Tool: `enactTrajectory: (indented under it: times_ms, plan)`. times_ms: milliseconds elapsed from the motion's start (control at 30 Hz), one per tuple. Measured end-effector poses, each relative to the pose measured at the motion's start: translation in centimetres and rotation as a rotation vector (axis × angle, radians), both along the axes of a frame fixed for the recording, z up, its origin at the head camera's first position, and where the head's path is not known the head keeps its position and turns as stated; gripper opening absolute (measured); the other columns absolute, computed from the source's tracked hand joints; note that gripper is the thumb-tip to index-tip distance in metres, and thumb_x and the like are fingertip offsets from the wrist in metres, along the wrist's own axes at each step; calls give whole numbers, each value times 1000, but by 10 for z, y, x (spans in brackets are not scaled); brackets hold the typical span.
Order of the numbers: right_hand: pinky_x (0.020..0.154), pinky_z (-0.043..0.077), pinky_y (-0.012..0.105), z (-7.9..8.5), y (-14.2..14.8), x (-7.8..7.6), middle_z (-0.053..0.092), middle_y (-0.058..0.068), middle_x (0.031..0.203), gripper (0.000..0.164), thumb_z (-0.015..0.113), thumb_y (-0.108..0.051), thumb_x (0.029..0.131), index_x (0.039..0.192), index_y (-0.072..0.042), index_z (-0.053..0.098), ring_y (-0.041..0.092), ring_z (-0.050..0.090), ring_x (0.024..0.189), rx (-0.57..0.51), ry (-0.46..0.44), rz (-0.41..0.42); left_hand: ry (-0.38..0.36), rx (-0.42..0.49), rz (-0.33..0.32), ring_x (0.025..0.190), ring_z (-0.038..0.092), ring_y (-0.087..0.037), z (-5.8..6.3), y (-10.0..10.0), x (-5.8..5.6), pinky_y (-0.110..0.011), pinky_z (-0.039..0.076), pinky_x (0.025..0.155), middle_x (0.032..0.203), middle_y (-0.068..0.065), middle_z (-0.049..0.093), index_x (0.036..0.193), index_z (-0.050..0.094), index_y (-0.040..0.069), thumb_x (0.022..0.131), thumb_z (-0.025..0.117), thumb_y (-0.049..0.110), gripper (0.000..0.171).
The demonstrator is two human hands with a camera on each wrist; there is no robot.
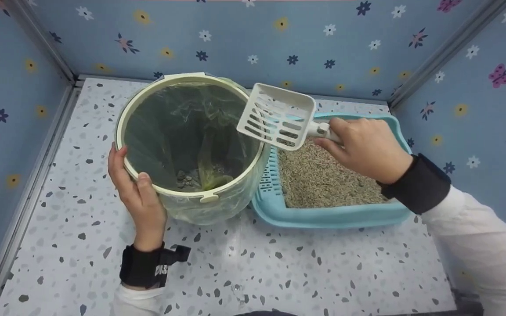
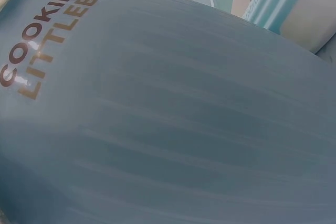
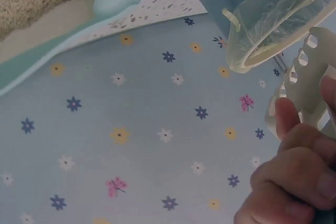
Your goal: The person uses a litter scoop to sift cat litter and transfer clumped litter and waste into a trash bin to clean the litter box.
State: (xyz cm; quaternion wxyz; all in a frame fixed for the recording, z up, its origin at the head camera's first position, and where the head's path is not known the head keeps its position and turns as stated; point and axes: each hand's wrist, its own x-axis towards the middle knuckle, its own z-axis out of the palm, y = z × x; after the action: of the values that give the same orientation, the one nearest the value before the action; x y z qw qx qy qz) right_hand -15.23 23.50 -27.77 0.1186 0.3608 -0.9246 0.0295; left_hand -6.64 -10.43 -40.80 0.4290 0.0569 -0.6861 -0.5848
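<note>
In the head view my right hand (image 1: 369, 147) grips the handle of a white slotted litter scoop (image 1: 281, 115). The scoop's head is held over the right side of a round bin's rim (image 1: 120, 127), and no litter shows on it. A thin see-through bag (image 1: 204, 210) lines the bin, with some grey clumps (image 1: 187, 179) at the bottom. My left hand (image 1: 141, 202) rests against the bin's outer left side, fingertips and thumb at the rim. The left wrist view shows mostly the bin's blue-grey wall (image 2: 184, 108) with lettering; the left hand is out of sight there.
Right of the bin stands a light-blue litter box (image 1: 323, 218) filled with grainy litter (image 1: 327, 180). Both stand on a speckled white tabletop (image 1: 244, 272). Blue flowered panels (image 1: 235, 39) close off the back and both sides.
</note>
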Motion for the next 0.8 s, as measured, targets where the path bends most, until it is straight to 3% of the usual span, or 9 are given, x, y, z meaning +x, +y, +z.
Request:
enactTrajectory:
  times_ms: [333, 500, 700, 800]
  plan:
    - [39, 28, 28, -33, 55, -3, 38, -3, 55, 41, 47, -44, 95, 71, -11, 49, 13, 35, 44, 106, -241, -269, -10, 0, 8, 138, 24, -30, 0, 1, 0, -33, 15, 114, 143, -33, 28, 129, 37, -16, 86, 35, 4, 47]
    - [46, 33, 31, -51, 90, -5, 41, 0, 57, 45, 42, -48, 96, 74, -10, 51, 16, 41, 49, 180, -441, -389, -6, 4, 9, 138, 24, -30, 0, 1, -1, -33, 15, 114, 143, -33, 28, 129, 37, -16, 86, 35, 4, 48]
    - [51, 34, 33, -77, 134, -16, 42, 0, 60, 42, 46, -43, 95, 66, -12, 47, 16, 43, 52, 335, -662, -473, -1, 13, 7, 138, 25, -29, 0, 0, -1, -33, 15, 114, 143, -32, 28, 129, 37, -16, 86, 35, 4, 48]
    - [53, 36, 35, -84, 155, -23, 47, 2, 61, 39, 50, -40, 93, 67, -11, 49, 17, 45, 53, 433, -704, -495, -2, 13, 4, 138, 24, -29, 0, 1, -2, -33, 14, 114, 143, -32, 28, 129, 37, -16, 86, 35, 4, 48]
